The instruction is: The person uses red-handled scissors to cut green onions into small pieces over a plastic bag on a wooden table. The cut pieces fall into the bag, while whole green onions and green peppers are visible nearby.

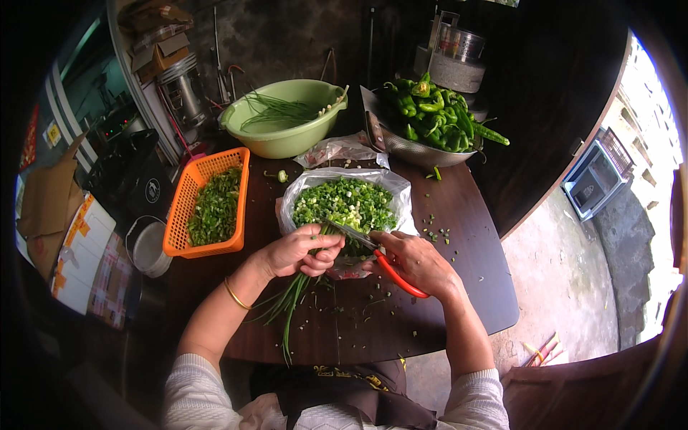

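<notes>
A bunch of green scallions (291,309) is gripped in my left hand (309,250), its long leaves trailing toward the table's near edge. My right hand (416,260) holds scissors (395,274) with red handles, and their metal blades lie at the cut end of the bunch. Beneath the blades, chopped scallions (344,203) fill a container lined with a clear plastic bag (400,188). The lining hides most of that container. Part of the right-hand fingers is hidden behind the scissor handles.
An orange plastic basket (177,217) of chopped greens stands left. Behind are a green basin (285,141) with whole scallions and a metal colander (430,156) heaped with green peppers (430,115). A cleaver (374,131) leans there. Scraps dot the wooden table (473,269).
</notes>
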A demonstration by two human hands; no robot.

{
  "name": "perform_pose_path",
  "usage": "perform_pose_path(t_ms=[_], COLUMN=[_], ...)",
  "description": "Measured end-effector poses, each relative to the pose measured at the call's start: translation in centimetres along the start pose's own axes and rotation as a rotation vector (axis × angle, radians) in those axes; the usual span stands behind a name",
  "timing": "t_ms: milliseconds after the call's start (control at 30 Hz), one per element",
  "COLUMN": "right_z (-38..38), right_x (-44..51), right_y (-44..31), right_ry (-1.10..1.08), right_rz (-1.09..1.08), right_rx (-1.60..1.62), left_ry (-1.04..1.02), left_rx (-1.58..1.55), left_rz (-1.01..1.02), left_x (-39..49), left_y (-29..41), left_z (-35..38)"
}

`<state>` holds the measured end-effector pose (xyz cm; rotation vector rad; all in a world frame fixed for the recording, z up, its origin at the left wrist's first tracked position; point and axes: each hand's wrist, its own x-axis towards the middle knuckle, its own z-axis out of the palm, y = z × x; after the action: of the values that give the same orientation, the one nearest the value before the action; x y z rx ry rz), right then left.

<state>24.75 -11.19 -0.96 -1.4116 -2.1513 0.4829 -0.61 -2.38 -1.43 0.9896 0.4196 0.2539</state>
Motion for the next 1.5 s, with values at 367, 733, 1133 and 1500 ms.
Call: perform_pose_path(t_ms=[367,733,1133,1500], right_z=[-1.6,0.1,-1.0,-1.2], right_x=[-0.1,-0.1,0.0,-0.3], right_y=[-0.9,0.4,-0.4,-0.2], right_ry=[-0.028,-0.002,-0.020,-0.072], right_rz=[0.120,-0.024,0.042,0.063], right_rx=[-0.052,0.007,-0.046,-0.060], left_ry=[0.050,-0.037,0.004,0.040], left_rx=[-0.011,0.021,-0.065,0.001], left_rz=[0.055,0.023,-0.004,0.075], left_x=[-0.1,0.2,0.3,0.2], left_y=[0.1,-0.3,-0.3,-0.4], left_z=[0.2,-0.3,-0.3,0.0])
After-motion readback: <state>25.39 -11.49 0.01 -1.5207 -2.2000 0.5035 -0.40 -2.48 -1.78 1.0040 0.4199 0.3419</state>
